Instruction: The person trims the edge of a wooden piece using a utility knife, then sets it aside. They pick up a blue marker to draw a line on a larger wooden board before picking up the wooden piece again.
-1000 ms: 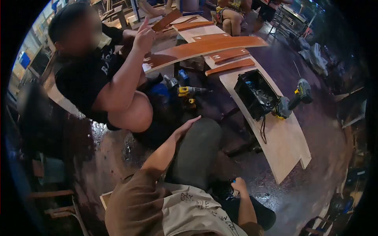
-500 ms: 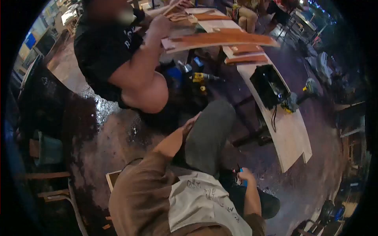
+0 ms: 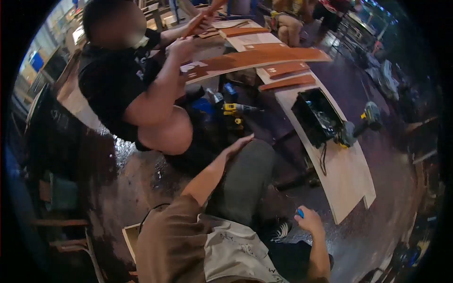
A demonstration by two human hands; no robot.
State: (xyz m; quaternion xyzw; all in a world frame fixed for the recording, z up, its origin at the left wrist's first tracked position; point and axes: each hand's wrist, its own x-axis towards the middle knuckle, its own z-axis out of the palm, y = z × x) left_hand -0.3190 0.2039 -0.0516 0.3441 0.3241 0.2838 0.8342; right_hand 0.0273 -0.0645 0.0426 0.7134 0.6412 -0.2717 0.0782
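My left hand (image 3: 238, 146) rests flat along the side of my raised knee (image 3: 250, 172), its fingers stretched out and holding nothing. Lower right, my right hand (image 3: 310, 220) is closed around a small blue object (image 3: 300, 213); most of it is hidden in the fist, so I cannot tell its kind. That hand is above the floor, beside a striped shoe (image 3: 281, 230). Nearest to it on the right is a pale wooden board (image 3: 347, 181), which carries a black bin (image 3: 315, 118) and a power tool (image 3: 347, 134).
A co-worker (image 3: 115, 75) in black sits ahead on the left, holding a reddish-brown wooden piece (image 3: 200, 19). A long stained board (image 3: 255, 58) lies across the bench. Below it is a yellow drill (image 3: 236, 109). Another power tool (image 3: 372, 115) stands beyond the bin.
My right hand has risen away from my leg and moved right, with the blue object in it. My left hand has slid forward on the knee. The co-worker's wooden piece has tilted up.
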